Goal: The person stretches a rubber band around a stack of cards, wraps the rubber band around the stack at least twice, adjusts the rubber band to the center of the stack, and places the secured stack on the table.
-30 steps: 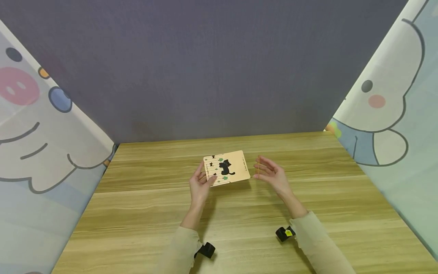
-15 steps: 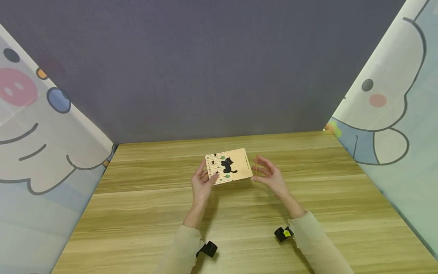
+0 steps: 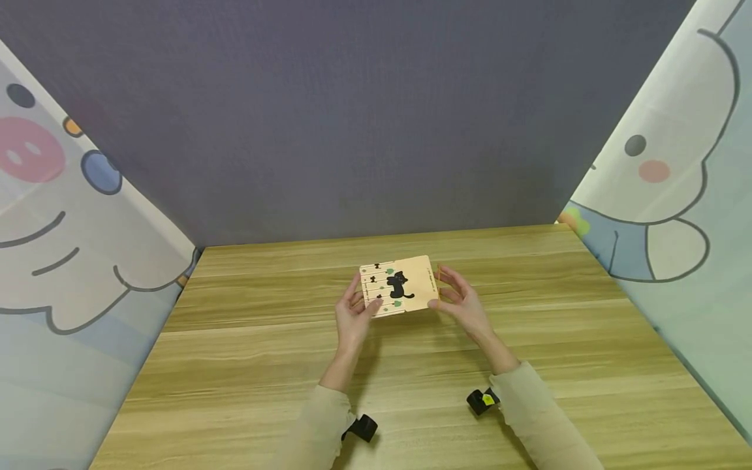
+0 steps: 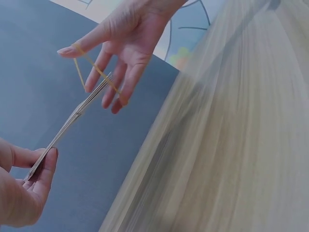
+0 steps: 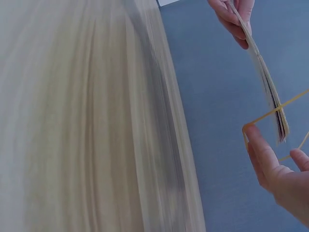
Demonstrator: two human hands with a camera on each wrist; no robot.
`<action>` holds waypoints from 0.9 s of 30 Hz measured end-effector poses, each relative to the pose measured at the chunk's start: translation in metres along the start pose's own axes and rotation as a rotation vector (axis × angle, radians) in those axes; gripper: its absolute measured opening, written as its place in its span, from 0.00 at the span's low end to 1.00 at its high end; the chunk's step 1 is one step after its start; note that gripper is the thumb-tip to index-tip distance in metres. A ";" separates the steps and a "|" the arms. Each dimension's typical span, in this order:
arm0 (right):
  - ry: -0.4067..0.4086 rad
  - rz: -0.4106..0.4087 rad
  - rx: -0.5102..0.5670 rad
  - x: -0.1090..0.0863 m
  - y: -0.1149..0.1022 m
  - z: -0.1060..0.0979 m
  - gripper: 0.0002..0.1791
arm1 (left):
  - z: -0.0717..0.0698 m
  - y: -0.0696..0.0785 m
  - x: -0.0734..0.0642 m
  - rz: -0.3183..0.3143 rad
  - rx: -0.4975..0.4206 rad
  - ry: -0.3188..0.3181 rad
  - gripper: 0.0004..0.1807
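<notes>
A thin cream paper booklet (image 3: 418, 277) with a black cat and a white fence on its face is raised over the table. My left hand (image 3: 352, 318) grips its left end, thumb on the face and fingers behind. At its right end, my right hand (image 3: 468, 312) has thumb and fingers spread apart with a yellow rubber band (image 5: 265, 116) stretched around them. Several thin layers show along the edge of the booklet (image 4: 72, 118) in the left wrist view. Its free end reaches into the band's loop, between the right thumb and fingers.
Beneath both hands lies a wood-grain table (image 3: 247, 365). A dark grey panel (image 3: 376, 117) rises behind it, and cartoon-printed curtains (image 3: 664, 183) flank both sides. Black wrist cameras (image 3: 360, 427) hang at the sleeves.
The booklet has shifted slightly right in my left hand, and my right hand has moved slightly left. The gap between them has closed, and the right thumb now overlaps the booklet's right edge.
</notes>
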State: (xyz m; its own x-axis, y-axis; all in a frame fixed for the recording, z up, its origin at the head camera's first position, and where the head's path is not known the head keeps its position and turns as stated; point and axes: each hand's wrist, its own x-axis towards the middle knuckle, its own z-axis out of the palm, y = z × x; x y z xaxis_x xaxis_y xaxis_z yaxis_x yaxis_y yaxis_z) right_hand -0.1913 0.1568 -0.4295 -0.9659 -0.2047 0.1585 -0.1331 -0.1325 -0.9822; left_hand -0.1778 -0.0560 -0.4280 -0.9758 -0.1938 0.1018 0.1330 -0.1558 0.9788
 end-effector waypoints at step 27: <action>-0.099 0.039 -0.124 0.034 -0.022 -0.017 0.45 | -0.005 0.018 -0.014 -0.007 0.137 -0.200 0.35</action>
State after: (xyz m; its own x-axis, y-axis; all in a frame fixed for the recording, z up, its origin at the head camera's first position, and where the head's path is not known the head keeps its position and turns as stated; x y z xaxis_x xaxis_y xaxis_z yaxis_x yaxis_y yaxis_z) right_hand -0.2249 0.1693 -0.4044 -0.9450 -0.3030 0.1228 -0.1279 -0.0031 -0.9918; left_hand -0.1608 -0.0614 -0.4127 -0.9934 0.0043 0.1150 0.1149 -0.0205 0.9932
